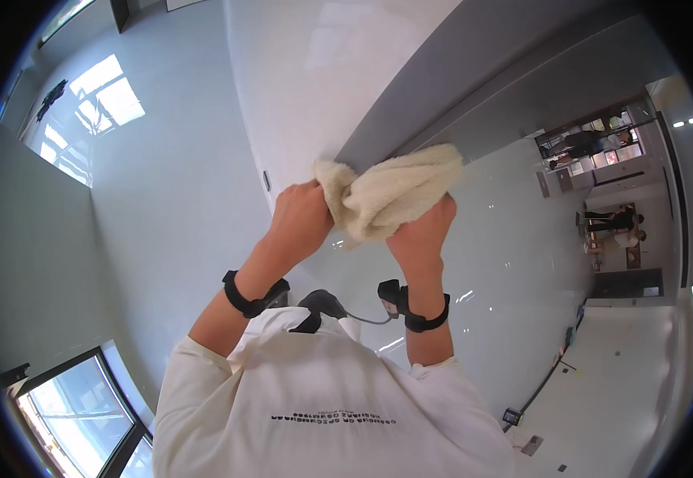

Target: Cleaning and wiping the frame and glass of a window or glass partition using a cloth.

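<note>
Both hands grip a cream-coloured fluffy cloth [397, 188], bunched and folded between them. My left hand [303, 215] holds its left end, fingers curled and mostly hidden from this side. At the lower right of the cloth, my right hand [423, 230] is closed on it, with the fingers out of sight. Behind the cloth stands the lower end of a grey panel [406, 113] beside a pale glossy surface [298, 77]. Whether the cloth touches the panel I cannot tell. Black straps with small devices circle both wrists.
Glossy pale floor [478, 257] stretches out below and to the right. A window [77, 418] is at lower left. Several people [612, 230] stand far off at the right. A small wall device [511, 416] sits at lower right.
</note>
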